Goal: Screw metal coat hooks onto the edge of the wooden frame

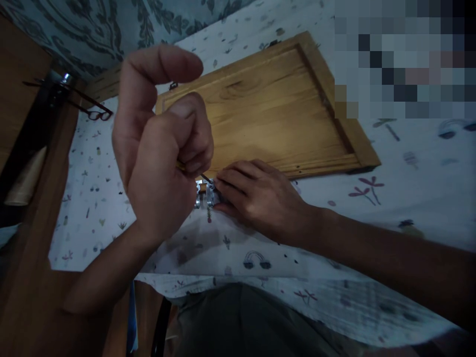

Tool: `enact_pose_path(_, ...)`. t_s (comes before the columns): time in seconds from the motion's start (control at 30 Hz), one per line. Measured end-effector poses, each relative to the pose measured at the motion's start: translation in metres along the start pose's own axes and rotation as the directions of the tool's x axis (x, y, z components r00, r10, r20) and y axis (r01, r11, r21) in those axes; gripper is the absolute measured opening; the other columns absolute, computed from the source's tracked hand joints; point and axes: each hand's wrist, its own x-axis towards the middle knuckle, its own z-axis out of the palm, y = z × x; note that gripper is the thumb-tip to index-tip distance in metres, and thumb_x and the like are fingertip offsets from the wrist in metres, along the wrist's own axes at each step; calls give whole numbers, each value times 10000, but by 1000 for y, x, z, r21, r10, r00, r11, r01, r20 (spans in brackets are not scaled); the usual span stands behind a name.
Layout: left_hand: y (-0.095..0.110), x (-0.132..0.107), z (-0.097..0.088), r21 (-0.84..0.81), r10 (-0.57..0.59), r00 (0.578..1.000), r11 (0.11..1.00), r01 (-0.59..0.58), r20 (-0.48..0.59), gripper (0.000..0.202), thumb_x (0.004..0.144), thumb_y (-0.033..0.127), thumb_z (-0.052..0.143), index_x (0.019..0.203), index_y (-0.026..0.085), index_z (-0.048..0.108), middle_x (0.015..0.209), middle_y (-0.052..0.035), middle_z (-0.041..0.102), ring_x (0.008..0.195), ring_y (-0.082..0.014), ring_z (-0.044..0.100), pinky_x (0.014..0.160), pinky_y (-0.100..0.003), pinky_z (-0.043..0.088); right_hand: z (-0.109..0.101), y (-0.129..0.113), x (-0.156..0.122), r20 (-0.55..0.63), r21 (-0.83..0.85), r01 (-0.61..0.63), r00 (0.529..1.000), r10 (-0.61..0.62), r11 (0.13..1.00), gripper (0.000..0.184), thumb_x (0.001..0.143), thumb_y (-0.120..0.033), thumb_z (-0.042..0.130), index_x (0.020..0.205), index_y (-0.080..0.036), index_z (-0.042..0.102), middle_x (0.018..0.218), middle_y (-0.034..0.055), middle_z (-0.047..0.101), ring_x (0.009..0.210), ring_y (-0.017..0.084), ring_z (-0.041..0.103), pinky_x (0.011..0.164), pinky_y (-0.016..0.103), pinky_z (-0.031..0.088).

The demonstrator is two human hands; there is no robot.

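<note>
A wooden cabinet door [267, 109] with a recessed panel lies flat on a patterned white cloth. At its near edge sits a shiny metal hinge [209, 196], partly covered by fingers. My left hand [159, 144] is closed around a screwdriver [206, 177], index finger raised and bent. Only a bit of yellow handle and the thin shaft show, and the shaft's tip reaches the hinge. My right hand [260, 198] rests against the door's near edge, its fingertips pressing on the hinge from the right side. What lies under those fingers is hidden.
The patterned cloth [316, 248] spreads under the door. Eyeglasses [99, 115] rest at the far left near a dark wooden frame. Small dark metal fittings [273, 43] show at the door's far edge. The upper right corner is blurred out.
</note>
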Motion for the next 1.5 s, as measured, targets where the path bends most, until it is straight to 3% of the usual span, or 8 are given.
enact_pose_path(0.27, 2, 15, -11, -8, -90, 969, 996, 94, 228, 276, 810, -30, 333, 799, 180, 512, 493, 75, 163, 410, -51, 66, 371, -178, 125, 1, -1, 0, -8, -5, -4, 1000, 4, 1000, 320, 947, -344, 580, 1013, -54, 699, 1019, 135, 713, 978, 279, 585, 807, 388, 446)
enact_pose_path(0.47, 5, 20, -18, 47, -159, 891, 987, 153, 425, 275, 793, -51, 355, 814, 186, 493, 503, 88, 172, 366, -39, 177, 383, -172, 206, 1, 0, -1, -48, -2, 4, 999, -4, 1000, 314, 936, -353, 595, 983, -61, 703, 971, 117, 711, 936, 271, 584, 779, 377, 447)
enact_pose_path(0.63, 5, 16, -17, 22, -96, 861, 995, 98, 500, 170, 791, 37, 439, 771, 181, 527, 579, 50, 372, 377, -40, 272, 396, -224, 257, 1, 0, 0, -69, 5, -1, 998, 1, 1000, 284, 940, -339, 588, 952, -79, 702, 916, 100, 703, 893, 259, 580, 751, 366, 446)
enact_pose_path(0.9, 24, 21, -32, 39, -55, 946, 998, 45, 319, 329, 774, -104, 305, 762, 184, 463, 590, 78, 375, 331, 5, 274, 350, -133, 244, 0, 0, 0, -53, -13, 12, 999, -12, 1000, 311, 946, -336, 579, 993, -53, 700, 999, 133, 715, 941, 271, 592, 789, 381, 458)
enact_pose_path(1.03, 26, 15, -24, 129, -155, 953, 984, 125, 260, 560, 856, -19, -74, 736, 122, 454, 729, 51, 307, 350, 81, 348, 487, -135, 263, 0, 0, -1, -51, -14, 11, 999, -11, 1000, 303, 941, -329, 587, 977, -51, 702, 999, 134, 715, 942, 280, 599, 776, 387, 460)
enact_pose_path(1.17, 18, 11, -14, 82, -95, 995, 992, 93, 29, 340, 754, -100, 315, 656, 178, 483, 536, 53, 342, 322, -25, 136, 313, -189, 165, 1, 0, -1, -49, -5, 7, 999, -7, 1000, 318, 939, -346, 591, 993, -53, 700, 1004, 136, 716, 943, 281, 599, 782, 395, 458)
enact_pose_path(1.33, 18, 14, -13, 139, -90, 994, 987, 80, 69, 383, 723, -122, 273, 637, 206, 449, 418, 72, 168, 311, -67, 68, 307, -204, 138, 1, 0, -1, -35, -8, 7, 999, -7, 1000, 320, 950, -347, 575, 1006, -58, 698, 1013, 142, 713, 951, 273, 591, 797, 391, 450)
enact_pose_path(1.5, 28, 13, -7, 180, -202, 976, 960, 214, -82, 401, 787, -127, 269, 616, 189, 449, 501, 61, 379, 287, -31, 124, 305, -197, 160, 0, 0, -1, -30, -13, 7, 1000, -7, 1000, 311, 945, -344, 582, 986, -59, 699, 1002, 135, 714, 949, 276, 585, 779, 386, 446)
